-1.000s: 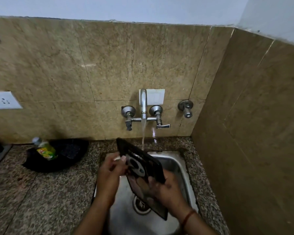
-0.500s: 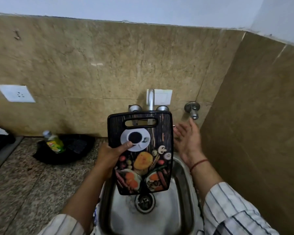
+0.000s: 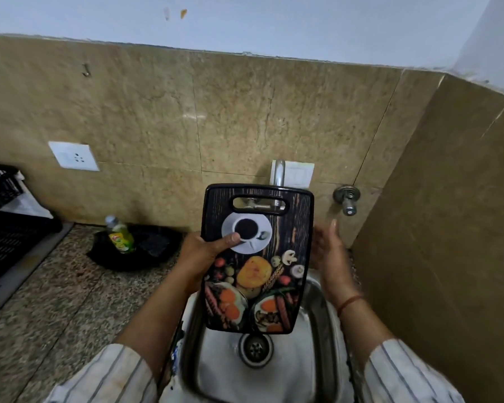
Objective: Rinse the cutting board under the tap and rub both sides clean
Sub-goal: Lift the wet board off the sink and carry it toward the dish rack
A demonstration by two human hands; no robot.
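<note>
The cutting board stands upright over the sink, in front of the tap. The left hand grips its left edge; the right hand is just beside its right edge. The drain lies below the board. A bottle stands on the tabletop to the left, below a wall socket.

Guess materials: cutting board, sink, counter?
Cutting board: looks like plastic, a glossy printed food picture, moulded black rim and handle slot. Sink: stainless steel by its brushed grey sheen and reflections. Counter: speckled, polished stone, likely granite.
</note>
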